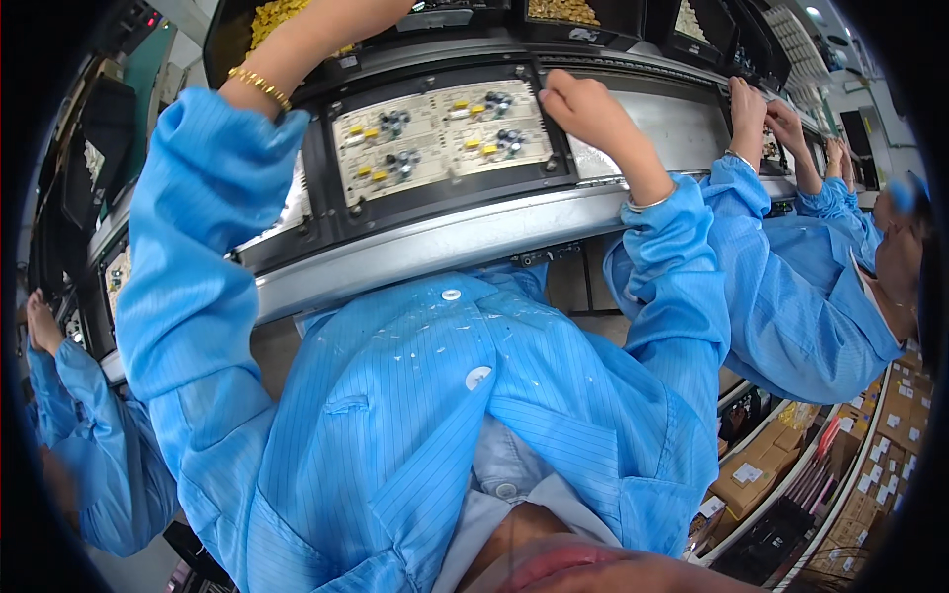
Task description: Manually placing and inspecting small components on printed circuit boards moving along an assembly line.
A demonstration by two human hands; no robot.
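The pale circuit board [440, 148], bearing yellow blocks and dark round parts, lies before me in a black frame [465, 198], beyond the near metal rail [474, 235]. My right hand [590, 107] is at the frame's right edge, fingers curled together; I can't tell whether they pinch anything. My left hand [381, 12] reaches far left, near the bin of yellow parts [275, 18]; the top edge cuts off its fingers, so their state is unknown. I judge this a reach for parts; placing any calls for careful alignment.
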